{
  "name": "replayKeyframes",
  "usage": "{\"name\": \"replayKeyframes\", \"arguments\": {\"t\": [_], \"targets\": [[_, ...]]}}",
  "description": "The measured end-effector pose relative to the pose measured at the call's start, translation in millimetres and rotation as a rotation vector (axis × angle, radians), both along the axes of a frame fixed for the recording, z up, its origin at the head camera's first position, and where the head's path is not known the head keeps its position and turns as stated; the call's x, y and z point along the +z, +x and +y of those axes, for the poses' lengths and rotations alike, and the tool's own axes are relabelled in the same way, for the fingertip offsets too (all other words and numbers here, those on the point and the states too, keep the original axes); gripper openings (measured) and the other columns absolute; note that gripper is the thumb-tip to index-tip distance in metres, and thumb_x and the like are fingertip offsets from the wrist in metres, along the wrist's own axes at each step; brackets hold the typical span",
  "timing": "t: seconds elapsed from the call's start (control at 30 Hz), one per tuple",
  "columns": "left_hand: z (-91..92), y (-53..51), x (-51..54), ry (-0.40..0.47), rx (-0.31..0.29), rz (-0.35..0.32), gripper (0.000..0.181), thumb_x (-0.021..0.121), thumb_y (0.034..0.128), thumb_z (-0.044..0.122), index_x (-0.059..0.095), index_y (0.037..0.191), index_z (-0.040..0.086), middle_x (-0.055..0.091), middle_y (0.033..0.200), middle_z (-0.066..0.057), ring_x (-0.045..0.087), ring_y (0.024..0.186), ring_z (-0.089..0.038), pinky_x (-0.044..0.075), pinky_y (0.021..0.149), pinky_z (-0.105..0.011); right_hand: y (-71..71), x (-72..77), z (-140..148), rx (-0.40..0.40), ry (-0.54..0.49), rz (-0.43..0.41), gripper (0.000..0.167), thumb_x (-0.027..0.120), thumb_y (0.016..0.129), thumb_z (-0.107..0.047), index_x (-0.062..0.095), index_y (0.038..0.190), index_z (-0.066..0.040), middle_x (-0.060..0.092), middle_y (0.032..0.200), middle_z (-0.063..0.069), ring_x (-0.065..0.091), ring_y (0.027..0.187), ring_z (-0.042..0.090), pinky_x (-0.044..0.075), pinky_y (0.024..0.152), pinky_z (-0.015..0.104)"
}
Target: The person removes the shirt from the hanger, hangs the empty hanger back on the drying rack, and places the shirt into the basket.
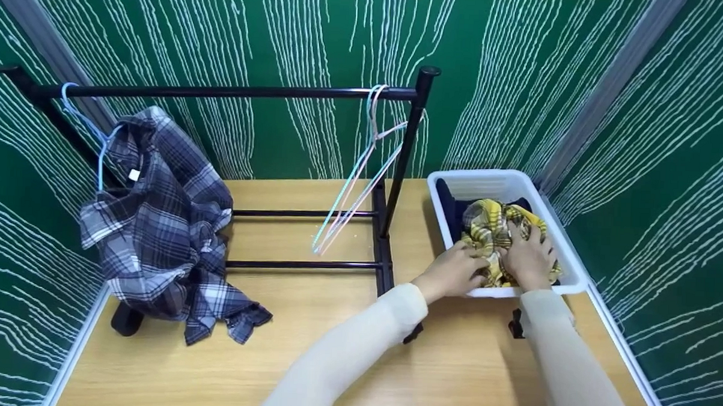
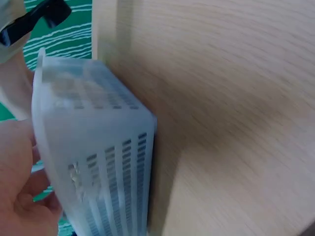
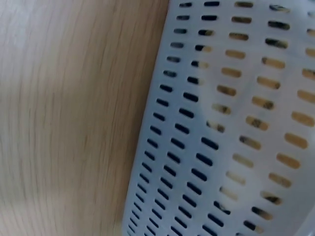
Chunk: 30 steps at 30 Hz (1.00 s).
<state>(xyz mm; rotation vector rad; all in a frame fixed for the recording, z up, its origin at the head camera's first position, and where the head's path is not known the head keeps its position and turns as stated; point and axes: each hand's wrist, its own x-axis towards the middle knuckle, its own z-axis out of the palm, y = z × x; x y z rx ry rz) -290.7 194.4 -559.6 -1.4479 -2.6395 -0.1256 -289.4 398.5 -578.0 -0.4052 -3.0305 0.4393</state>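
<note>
Yellow plaid cloth [image 1: 490, 224] lies bunched over dark cloth [image 1: 448, 209] in a white basket [image 1: 483, 176]. My left hand [image 1: 458, 269] reaches over the near rim, its loosely bent fingers touching the cloth's left side. Spread fingers of my right hand [image 1: 529, 257] rest on the right part of the cloth. In the left wrist view, my left hand [image 2: 22, 182] is beside the rim of the slotted basket [image 2: 93, 123], with its fingertips partly hidden. Only the basket wall [image 3: 295, 216] and wooden surface fill the right wrist view, without the right hand.
A black rack [image 1: 251, 92] stands left of the basket. A grey-blue plaid shirt [image 1: 162, 214] hangs from a blue hanger [image 1: 88, 121] at its left end. Thin hangers [image 1: 353, 190] hang at its right end. Green panels [image 1: 403, 42] enclose the wooden surface [image 1: 452, 362].
</note>
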Motion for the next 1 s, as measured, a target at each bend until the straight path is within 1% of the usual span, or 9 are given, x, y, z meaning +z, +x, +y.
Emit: {"name": "replayKeyframes", "arguments": {"t": [0.07,0.13,0.27,0.43,0.57,0.67,0.77,0.87,1.0], "targets": [[-10.3,-1.9,0.5,0.037,-0.015,-0.024,0.035,0.060,0.1079,0.036,0.070,0.139,0.023,0.069,0.141,0.005,0.059,0.134,-0.011,0.033,0.119,-0.027,2.6,2.3,-0.8,-0.012,0.012,0.019,0.071,0.063,0.106,-0.032,0.031,0.166,-0.011,0.020,0.160,0.043,0.024,0.140,0.069,0.025,0.109,0.080],[-22.0,-3.7,1.0,0.077,-0.014,-0.056,0.037,0.062,0.1073,0.034,0.069,0.142,0.023,0.066,0.146,0.003,0.057,0.137,-0.014,0.032,0.121,-0.027,6.1,7.4,-1.0,-0.019,0.009,0.039,0.071,0.065,0.105,-0.033,0.034,0.164,-0.009,0.023,0.159,0.043,0.026,0.140,0.069,0.026,0.109,0.080],[-49.8,-6.9,3.6,0.149,-0.006,-0.096,0.039,0.062,0.1075,0.030,0.066,0.145,0.020,0.061,0.153,-0.004,0.054,0.139,-0.020,0.035,0.122,-0.031,14.7,24.8,-1.7,-0.018,-0.031,0.084,0.071,0.067,0.103,-0.033,0.039,0.160,-0.002,0.025,0.159,0.044,0.024,0.141,0.071,0.022,0.112,0.081],[-91.7,-11.4,5.0,0.172,0.006,-0.119,0.041,0.064,0.1063,0.026,0.064,0.146,0.016,0.060,0.152,-0.007,0.053,0.142,-0.024,0.032,0.125,-0.037,25.4,51.7,-10.4,0.003,-0.136,0.172,0.065,0.061,0.105,-0.031,0.043,0.156,0.006,0.023,0.161,0.044,0.016,0.147,0.069,0.013,0.117,0.080],[-125.4,-14.0,6.2,0.187,0.010,-0.118,0.040,0.066,0.1037,0.019,0.066,0.143,0.013,0.064,0.147,-0.009,0.055,0.140,-0.028,0.035,0.123,-0.039,36.5,70.2,-20.8,0.048,-0.199,0.270,0.060,0.059,0.106,-0.025,0.045,0.155,0.007,0.024,0.162,0.043,0.016,0.149,0.066,0.013,0.118,0.079],[-151.4,-14.1,7.9,0.198,0.038,-0.137,0.039,0.066,0.1036,0.019,0.067,0.142,0.013,0.066,0.144,-0.009,0.057,0.136,-0.028,0.040,0.120,-0.039,46.0,81.8,-31.4,0.097,-0.238,0.319,0.059,0.060,0.106,-0.022,0.045,0.157,0.005,0.026,0.163,0.041,0.018,0.150,0.065,0.018,0.117,0.079],[-178.8,-12.3,9.7,0.220,0.079,-0.184,0.039,0.066,0.1041,0.019,0.067,0.142,0.013,0.066,0.144,-0.010,0.057,0.135,-0.029,0.041,0.119,-0.041,54.9,91.3,-44.9,0.141,-0.281,0.346,0.062,0.064,0.105,-0.020,0.043,0.158,0.002,0.026,0.165,0.039,0.020,0.150,0.064,0.019,0.117,0.080],[-205.5,-10.8,11.9,0.257,0.095,-0.208,0.038,0.068,0.1034,0.017,0.067,0.141,0.011,0.066,0.143,-0.012,0.058,0.134,-0.032,0.042,0.119,-0.044,62.5,97.9,-58.4,0.180,-0.314,0.377,0.065,0.068,0.102,-0.018,0.043,0.159,0.001,0.026,0.166,0.037,0.022,0.151,0.063,0.018,0.117,0.080],[-242.6,-7.8,20.0,0.311,0.153,-0.269,0.039,0.067,0.1039,0.016,0.065,0.143,0.015,0.062,0.146,-0.013,0.058,0.135,-0.033,0.046,0.116,-0.048,70.4,103.3,-75.6,0.216,-0.352,0.440,0.065,0.072,0.098,-0.012,0.047,0.157,-0.001,0.028,0.167,0.033,0.025,0.152,0.059,0.021,0.118,0.078]]}}
